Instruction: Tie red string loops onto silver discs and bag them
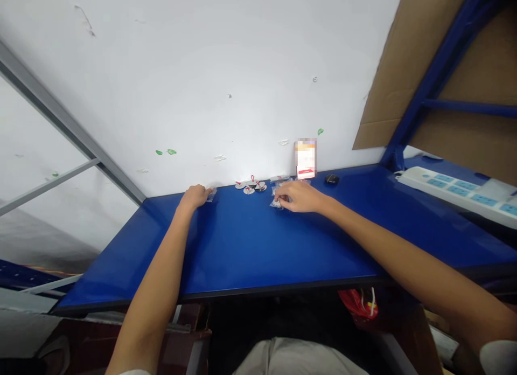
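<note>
Clear plastic packets (275,205), just right of the frame's centre, lie near the back edge of the blue tabletop (250,245); the right hand (298,196) pinches one between its fingertips. Left of centre, the left hand (196,195) touches a transparent wrapper (211,194); whether it grips this cannot be told. Between the hands lie white discs with red loops (249,191). Behind the right hand, a lit smartphone (306,160) stands upright near the wall (242,116).

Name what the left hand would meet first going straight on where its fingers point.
Past the clear packet at its fingertips, the left hand would probably first meet the white discs with red loops; depth is hard to judge.
</note>
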Tool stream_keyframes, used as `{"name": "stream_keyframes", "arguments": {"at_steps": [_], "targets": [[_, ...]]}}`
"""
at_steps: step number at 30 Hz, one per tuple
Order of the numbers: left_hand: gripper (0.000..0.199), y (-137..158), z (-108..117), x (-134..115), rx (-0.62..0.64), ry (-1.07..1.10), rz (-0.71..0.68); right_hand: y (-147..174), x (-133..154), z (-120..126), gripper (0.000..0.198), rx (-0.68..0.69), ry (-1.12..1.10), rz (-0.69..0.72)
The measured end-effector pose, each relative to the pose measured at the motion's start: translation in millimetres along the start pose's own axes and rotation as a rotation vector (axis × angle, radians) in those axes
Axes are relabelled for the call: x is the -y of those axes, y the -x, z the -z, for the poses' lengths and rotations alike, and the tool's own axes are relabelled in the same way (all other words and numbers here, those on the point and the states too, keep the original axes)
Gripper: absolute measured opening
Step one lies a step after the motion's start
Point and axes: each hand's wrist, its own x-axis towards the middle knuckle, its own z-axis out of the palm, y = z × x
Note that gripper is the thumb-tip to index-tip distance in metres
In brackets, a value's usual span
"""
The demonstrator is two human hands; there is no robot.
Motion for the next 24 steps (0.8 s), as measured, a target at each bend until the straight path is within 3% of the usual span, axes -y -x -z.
{"name": "stream_keyframes", "arguments": {"at_steps": [15, 18, 24], "targets": [[0.051, 9.0, 10.1, 6.0, 0.083, 0.006, -0.083, 0.0, 0.4, -0.1, 0.023, 0.01, -0.01, -0.007], [0.061, 9.1, 10.4, 10.4, 0.035, 0.035, -0.11, 0.0, 0.2, 0.1, 0.023, 0.018, -0.006, -0.011], [0.056, 7.6, 11.9, 18.0, -0.101, 0.051, -0.123, 0.3, 2.0, 1.3, 0.023, 0.014, -0.01, -0.013]]}}
